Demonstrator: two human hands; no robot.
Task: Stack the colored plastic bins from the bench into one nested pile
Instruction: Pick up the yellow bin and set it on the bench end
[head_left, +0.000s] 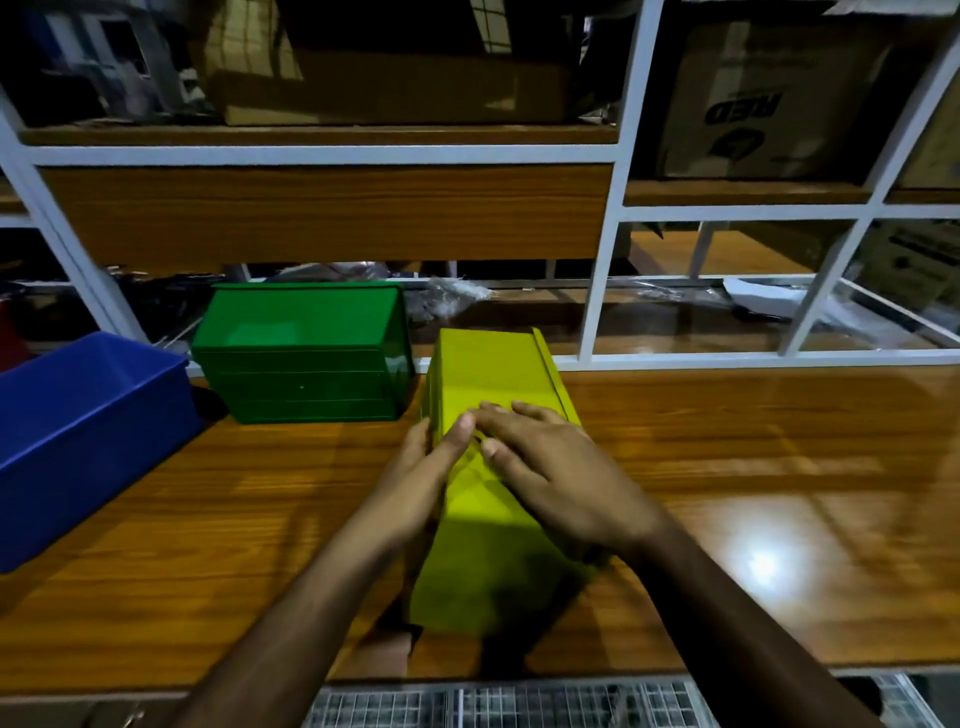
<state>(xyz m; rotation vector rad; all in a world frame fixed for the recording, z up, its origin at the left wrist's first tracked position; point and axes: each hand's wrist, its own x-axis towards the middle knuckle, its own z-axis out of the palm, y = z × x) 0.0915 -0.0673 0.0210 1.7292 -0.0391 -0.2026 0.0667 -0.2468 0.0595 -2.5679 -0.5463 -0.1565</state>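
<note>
A yellow bin (493, 374) lies on the wooden bench (727, 467) in the middle, its flat side up and one end toward me. My left hand (415, 483) lies against its left side with the thumb on top. My right hand (550, 467) rests flat on its top, fingers straight. A green bin (306, 358) stands just behind and to the left, its opening facing up. A blue bin (88, 421) sits at the far left, partly cut off by the frame edge.
A white metal shelf frame (597, 291) with wooden boards rises behind the bench. Cardboard boxes (753, 98) fill the upper shelves. Plastic wrap and papers lie behind the frame. A metal grid (493, 706) shows below the bench's front edge.
</note>
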